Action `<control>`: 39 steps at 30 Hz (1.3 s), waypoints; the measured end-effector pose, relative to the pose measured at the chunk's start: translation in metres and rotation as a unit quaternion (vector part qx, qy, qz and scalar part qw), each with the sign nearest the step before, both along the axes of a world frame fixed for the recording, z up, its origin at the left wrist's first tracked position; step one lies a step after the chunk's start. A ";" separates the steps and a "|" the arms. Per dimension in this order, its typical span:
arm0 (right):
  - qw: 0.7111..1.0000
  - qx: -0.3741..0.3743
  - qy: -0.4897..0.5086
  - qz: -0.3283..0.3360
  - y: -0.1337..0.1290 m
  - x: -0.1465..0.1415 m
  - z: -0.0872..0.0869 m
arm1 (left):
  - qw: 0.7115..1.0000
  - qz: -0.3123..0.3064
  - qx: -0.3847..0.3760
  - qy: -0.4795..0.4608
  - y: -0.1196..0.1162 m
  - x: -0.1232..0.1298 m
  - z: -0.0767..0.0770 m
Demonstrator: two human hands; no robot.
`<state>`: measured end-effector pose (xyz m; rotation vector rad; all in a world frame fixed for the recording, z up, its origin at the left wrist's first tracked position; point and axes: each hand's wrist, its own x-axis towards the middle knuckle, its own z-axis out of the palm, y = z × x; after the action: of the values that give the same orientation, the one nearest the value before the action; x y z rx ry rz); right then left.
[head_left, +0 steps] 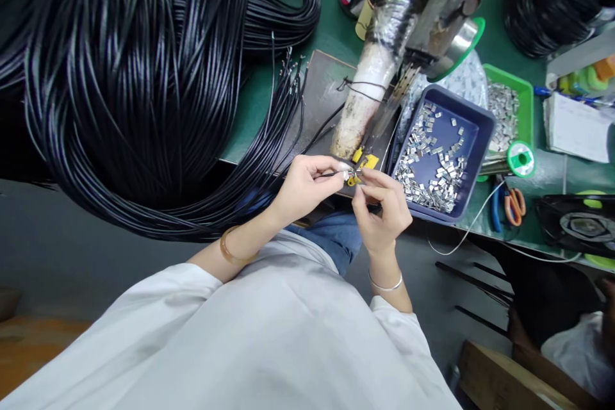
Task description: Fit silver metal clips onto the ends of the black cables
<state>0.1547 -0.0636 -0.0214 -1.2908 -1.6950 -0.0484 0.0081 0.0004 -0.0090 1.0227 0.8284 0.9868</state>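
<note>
Directions are read from where the hands meet, twelve pointing away from the wearer.

Bench [252,106]: green-topped, carrying the lot.

Cable bundle [134,83]: large, black and glossy, at ten o'clock, sagging over the near edge; ends fanned towards the hands, presumably to be picked singly.

Duct [384,51]: ribbed, wrapped, its grimy white mouth at twelve o'clock, body running towards one; set low over the work, perhaps to draw off fumes.

Plate [327,86]: dark and flat, at eleven o'clock, under the duct mouth; probably shields the bench.

Blue tray [480,128]: at three o'clock, beside the right hand, likely for short reaching.

Green tray [528,102]: between two and three, past the blue one, heaped with similar metal pieces.

Left hand [307,186]: thumb and forefinger pinch a cable near its tip, apparently to steady the end.

Right hand [384,208]: fingers curled, thumb and forefinger close to that tip; whether they grip anything cannot be told.

Yellow fixture [369,161]: between one and two, just beyond the fingertips.

Cable [328,174]: the handled item, at the centre; thin, black, smooth, pale at the tip, finer detail hidden by fingers.

Metal pieces [446,182]: small, silvery, boxy, scattered in the blue tray.
</note>
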 end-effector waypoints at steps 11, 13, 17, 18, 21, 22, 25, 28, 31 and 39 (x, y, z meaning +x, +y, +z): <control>0.999 -0.030 0.021 -0.019 -0.003 -0.003 0.005 | 0.999 -0.012 -0.001 0.029 0.000 -0.002 0.002; 0.999 -0.035 0.024 -0.020 -0.003 -0.003 0.005 | 0.999 -0.022 -0.008 0.023 0.001 -0.002 0.001; 0.998 -0.037 0.030 -0.028 -0.003 -0.003 0.005 | 1.000 -0.016 -0.019 0.017 -0.001 0.000 0.000; 0.998 -0.036 0.030 -0.031 -0.003 -0.004 0.006 | 1.000 -0.013 -0.019 0.019 -0.001 0.000 0.000; 0.998 -0.037 0.031 -0.032 -0.003 -0.005 0.008 | 0.999 -0.005 -0.014 0.029 -0.002 0.000 0.001; 0.998 -0.039 0.033 -0.030 -0.003 -0.005 0.008 | 0.999 -0.006 -0.013 0.030 -0.002 0.000 0.002; 0.998 -0.035 0.038 -0.021 -0.004 -0.005 0.008 | 1.000 -0.015 -0.011 0.021 -0.001 -0.002 0.004; 0.998 -0.041 0.046 -0.013 -0.005 -0.005 0.007 | 0.999 -0.032 -0.011 0.012 0.001 -0.003 0.004; 0.997 -0.048 0.052 -0.012 -0.006 -0.004 0.007 | 0.999 -0.042 -0.019 0.013 0.001 -0.004 0.002; 0.998 -0.050 0.021 -0.023 -0.004 -0.003 0.007 | 0.999 -0.040 -0.033 0.009 0.001 -0.003 -0.002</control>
<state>0.1513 -0.0675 -0.0144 -1.3953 -1.6502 0.0360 0.0047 0.0013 -0.0112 1.0023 0.8240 0.8792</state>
